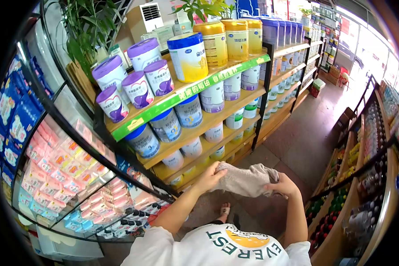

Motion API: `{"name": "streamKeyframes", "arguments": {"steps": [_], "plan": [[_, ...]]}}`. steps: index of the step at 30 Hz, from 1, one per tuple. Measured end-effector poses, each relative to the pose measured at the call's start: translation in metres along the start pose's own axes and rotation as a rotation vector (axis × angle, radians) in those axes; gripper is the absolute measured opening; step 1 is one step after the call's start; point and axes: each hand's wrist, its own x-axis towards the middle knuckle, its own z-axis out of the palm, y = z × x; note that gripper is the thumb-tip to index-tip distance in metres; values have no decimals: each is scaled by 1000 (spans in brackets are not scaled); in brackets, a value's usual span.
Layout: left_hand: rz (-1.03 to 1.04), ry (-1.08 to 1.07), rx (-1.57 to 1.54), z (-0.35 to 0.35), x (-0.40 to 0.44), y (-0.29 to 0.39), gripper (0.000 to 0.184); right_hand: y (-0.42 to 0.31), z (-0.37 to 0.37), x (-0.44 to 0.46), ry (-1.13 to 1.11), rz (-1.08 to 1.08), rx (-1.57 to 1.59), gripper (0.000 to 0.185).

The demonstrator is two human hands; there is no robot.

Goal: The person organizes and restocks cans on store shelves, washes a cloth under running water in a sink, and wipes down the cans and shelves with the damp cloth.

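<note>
A greyish-beige cloth [247, 179] is stretched between my two hands in front of my body. My left hand [212, 176] grips its left end, thumb on top. At the opposite end, my right hand [284, 185] has its fingers closed around the bunched fabric. Just beyond the cloth stands a wooden shelf unit [164, 108] stocked with cans. Its top board carries purple-lidded cans [138, 90], a yellow can with a blue lid [187, 57] and gold cans [212, 42].
Packets in pink wrapping [53, 173] fill a black wire rack [71, 124] close on my left. A bottle shelf [363, 177] runs along the right, with a tiled aisle floor [292, 133] between. Potted plants [86, 35] stand behind the cans.
</note>
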Motion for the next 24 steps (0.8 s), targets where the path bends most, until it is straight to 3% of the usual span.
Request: {"name": "streamKeyframes", "arguments": {"steps": [1, 2, 5, 7, 8, 9, 10, 12, 13, 14, 17, 19, 20, 21, 22, 23, 24], "plan": [[33, 16, 51, -11, 16, 1, 30, 4, -10, 17, -4, 15, -131, 47], [66, 34, 104, -24, 28, 2, 29, -18, -10, 19, 1, 166, -50, 42], [63, 94, 352, -41, 74, 9, 33, 24, -49, 70, 42, 22, -302, 36], [55, 134, 463, -45, 105, 14, 36, 13, -69, 91, 40, 48, -383, 33], [195, 120, 503, -46, 122, 17, 37, 7, -76, 99, 49, 80, -447, 31], [335, 104, 546, -49, 138, 25, 38, -4, -82, 107, 36, 60, -357, 28], [334, 112, 548, -51, 152, 35, 38, -7, -95, 115, 16, 1, -312, 28], [140, -171, 624, -51, 173, 76, 38, -35, -105, 124, -2, -65, -221, 30], [132, -162, 626, -51, 181, 99, 38, -64, -104, 123, -1, -66, -176, 31], [131, -236, 682, -49, 187, 126, 36, -83, -104, 126, 18, -206, -94, 30], [257, -272, 575, -54, 220, 122, 39, -131, -108, 141, 34, -480, 539, 34], [459, 347, 871, -49, 232, 107, 50, -124, -111, 170, 244, -212, 828, 38], [445, 301, 819, -44, 233, 92, 69, -107, -117, 192, 190, -148, 746, 40], [247, 158, 542, -33, 230, 85, 75, -104, -106, 206, 214, -155, 725, 43], [295, 31, 342, -24, 234, 56, 75, -118, -94, 212, 130, -45, 735, 42], [331, -94, 133, -14, 238, 23, 76, -127, -90, 218, -81, 66, 792, 45], [247, -94, 208, -4, 235, 10, 71, -122, -96, 233, -337, 107, 756, 54]]}}
